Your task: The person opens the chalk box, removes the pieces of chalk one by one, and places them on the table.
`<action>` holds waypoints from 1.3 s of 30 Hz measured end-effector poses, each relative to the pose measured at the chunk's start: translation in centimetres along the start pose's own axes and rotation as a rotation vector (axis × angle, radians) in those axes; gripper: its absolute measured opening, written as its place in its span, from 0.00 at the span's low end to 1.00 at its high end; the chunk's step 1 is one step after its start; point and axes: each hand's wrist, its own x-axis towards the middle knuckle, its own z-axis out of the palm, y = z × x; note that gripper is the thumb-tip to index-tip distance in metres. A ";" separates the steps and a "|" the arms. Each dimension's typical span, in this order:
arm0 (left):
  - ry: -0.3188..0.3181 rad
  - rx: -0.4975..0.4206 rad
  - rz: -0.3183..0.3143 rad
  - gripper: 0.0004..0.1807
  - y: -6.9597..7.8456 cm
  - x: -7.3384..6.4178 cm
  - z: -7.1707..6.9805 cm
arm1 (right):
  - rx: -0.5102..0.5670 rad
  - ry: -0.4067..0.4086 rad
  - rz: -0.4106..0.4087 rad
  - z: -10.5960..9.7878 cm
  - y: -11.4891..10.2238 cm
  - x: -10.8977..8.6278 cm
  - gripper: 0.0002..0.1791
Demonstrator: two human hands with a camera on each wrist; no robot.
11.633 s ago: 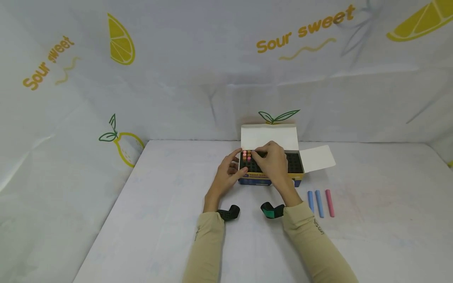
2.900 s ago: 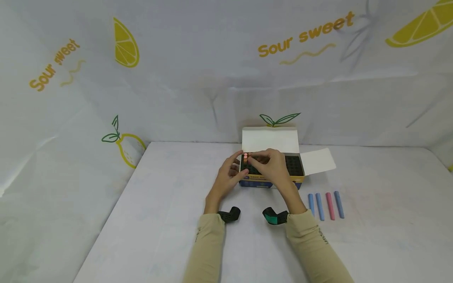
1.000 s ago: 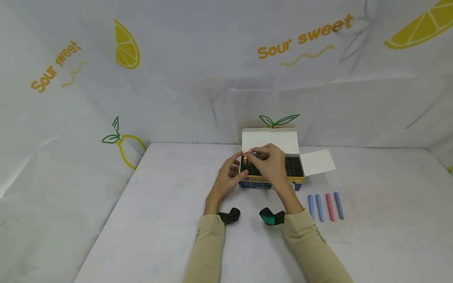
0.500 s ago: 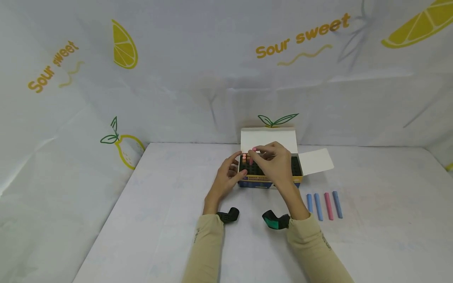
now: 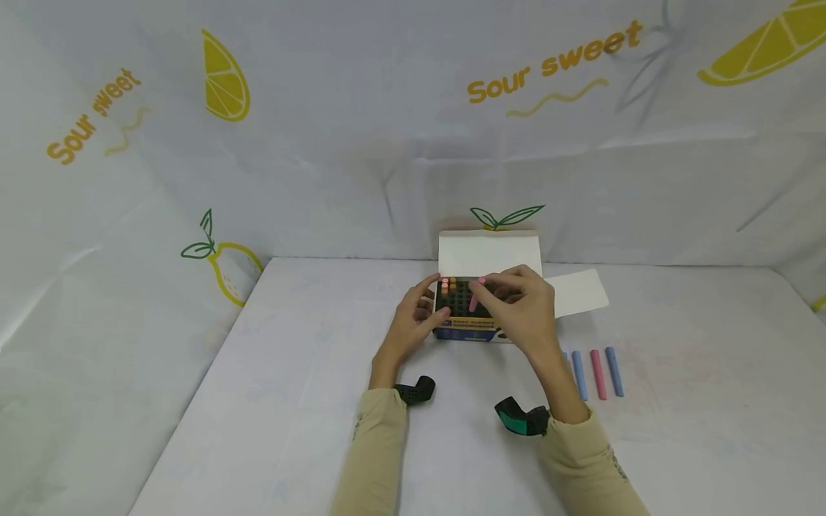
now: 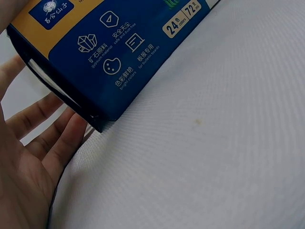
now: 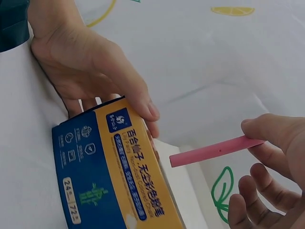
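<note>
My left hand (image 5: 411,313) holds the left end of an open chalk box (image 5: 467,335), its thumb on the front edge and its fingers round the far side. In the left wrist view, several fingers curve behind the blue end of the box. My right hand (image 5: 528,309) pinches a pink chalk stick (image 7: 214,152) between thumb and index finger, over the box. The stick leans, its free end pointing down and left in the head view. Several orange and pink chalks (image 5: 445,284) stand in the black holder at the box's left end.
Right of the box lie a blue chalk (image 5: 580,375), a pink chalk (image 5: 599,374) and a darker blue chalk (image 5: 614,371); another blue one is mostly hidden by my right wrist. The white lid (image 5: 490,252) stands up behind, and a side flap (image 5: 581,292) spreads right.
A darker blue chalk has joined the row on the table. My right hand has drawn the pink chalk up out of the box and moved right with it. My left hand stays put.
</note>
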 end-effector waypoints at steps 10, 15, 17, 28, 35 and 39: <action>-0.008 0.011 -0.009 0.37 0.3 -0.1 -0.1 | -0.049 0.017 -0.029 -2.7 0.0 -0.9 0.08; 0.000 0.000 0.002 0.37 0.1 0.0 -0.1 | -0.044 0.008 -0.037 -3.5 -0.3 -1.1 0.07; 0.001 -0.007 0.004 0.37 0.1 0.0 0.0 | -0.046 0.000 -0.040 -3.8 -0.5 -1.2 0.08; -0.007 0.011 -0.009 0.36 0.0 -0.1 0.1 | -0.151 -0.087 -0.060 -6.8 -0.3 -1.1 0.07; -0.005 0.014 -0.017 0.37 0.1 -0.1 0.0 | -0.266 -0.179 0.004 -10.1 0.1 -0.8 0.12; -0.011 0.007 -0.016 0.37 0.2 -0.1 0.0 | -0.300 -0.207 0.039 -11.6 0.5 -0.7 0.13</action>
